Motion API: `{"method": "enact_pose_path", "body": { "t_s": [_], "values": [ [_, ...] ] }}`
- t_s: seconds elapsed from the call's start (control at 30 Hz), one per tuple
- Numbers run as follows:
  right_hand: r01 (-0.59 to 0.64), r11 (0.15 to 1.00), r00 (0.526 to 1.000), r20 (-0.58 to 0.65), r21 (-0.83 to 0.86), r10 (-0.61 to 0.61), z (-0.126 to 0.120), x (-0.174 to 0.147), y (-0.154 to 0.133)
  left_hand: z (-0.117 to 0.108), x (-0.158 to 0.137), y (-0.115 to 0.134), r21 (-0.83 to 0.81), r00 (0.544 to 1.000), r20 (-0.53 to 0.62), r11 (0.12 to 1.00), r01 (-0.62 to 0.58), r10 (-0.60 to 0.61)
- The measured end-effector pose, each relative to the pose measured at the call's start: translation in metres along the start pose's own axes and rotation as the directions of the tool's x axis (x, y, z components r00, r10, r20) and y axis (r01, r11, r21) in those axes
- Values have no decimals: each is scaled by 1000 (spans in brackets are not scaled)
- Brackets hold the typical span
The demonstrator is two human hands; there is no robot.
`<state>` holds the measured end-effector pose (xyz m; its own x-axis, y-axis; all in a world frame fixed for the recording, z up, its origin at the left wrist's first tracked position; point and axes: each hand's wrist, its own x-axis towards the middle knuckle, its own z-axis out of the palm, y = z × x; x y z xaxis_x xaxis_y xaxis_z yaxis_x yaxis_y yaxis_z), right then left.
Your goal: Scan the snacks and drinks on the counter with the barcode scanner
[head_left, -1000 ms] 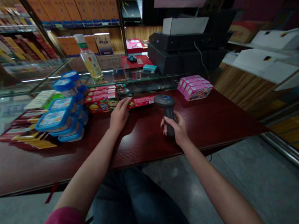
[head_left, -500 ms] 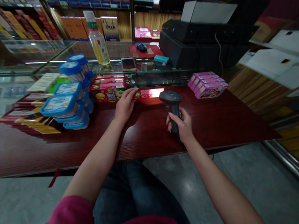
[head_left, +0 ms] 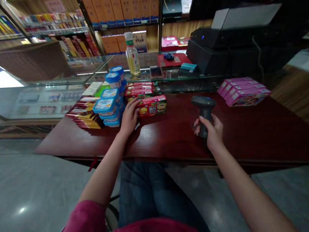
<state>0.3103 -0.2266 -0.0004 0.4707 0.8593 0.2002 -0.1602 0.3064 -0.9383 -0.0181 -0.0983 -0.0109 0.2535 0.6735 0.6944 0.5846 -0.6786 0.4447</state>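
Note:
My left hand (head_left: 130, 119) is closed over the left end of a red snack box (head_left: 153, 106), which lies on the dark red wooden counter (head_left: 167, 136). The thumb is partly hidden. Just behind that box sits a stack of similar red boxes (head_left: 140, 88). Left of it stand blue-lidded plastic tubs (head_left: 106, 106), piled several high. In my right hand (head_left: 214, 132) is a black handheld barcode scanner (head_left: 204, 108), held upright by its handle above the counter, its head apart from the box.
Pink boxes (head_left: 243, 93) stand at the counter's right. Brown-and-yellow packets (head_left: 82, 115) lie at the left. Behind are a glass display case (head_left: 96, 72), a bottle (head_left: 132, 56), a computer mouse (head_left: 169, 56) and a black machine (head_left: 211, 58).
The view has swung left. My left hand has brought the red box leftward, in front of the stack, its printed side now showing. The bright scanner light on it is gone.

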Motion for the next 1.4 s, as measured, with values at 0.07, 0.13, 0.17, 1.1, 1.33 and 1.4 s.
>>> {"method": "enact_pose_path", "body": {
  "t_s": [0.07, 0.13, 0.17, 1.1, 1.33, 1.4],
  "values": [
    [-23, 1000, 1000, 15, 1, 23, 1, 1, 0, -6, -3, 0, 91, 999, -32, 996, 14, -11],
    [-56, 998, 998, 34, 3, 56, 2, 3, -1, -6, -1, 10, 203, 1000, -29, 979, 7, -1],
    [-76, 997, 996, 49, 1, 76, 3, 3, -1, -3, 0, 18, 256, 1000, -11, 967, -4, 7],
    [-191, 977, 978, 108, 92, 181, 14, 24, 14, 13, 11, 14, 389, 997, -5, 919, 69, -73],
    [51, 999, 996, -71, -11, -52, -69, 45, -6, 71, 18, 78, 301, 976, 145, 933, -199, 162],
    [127, 990, 977, -166, -55, -134, -99, 53, -12, 105, 24, 106, 228, 937, 234, 922, -312, 259]
  ]
}}
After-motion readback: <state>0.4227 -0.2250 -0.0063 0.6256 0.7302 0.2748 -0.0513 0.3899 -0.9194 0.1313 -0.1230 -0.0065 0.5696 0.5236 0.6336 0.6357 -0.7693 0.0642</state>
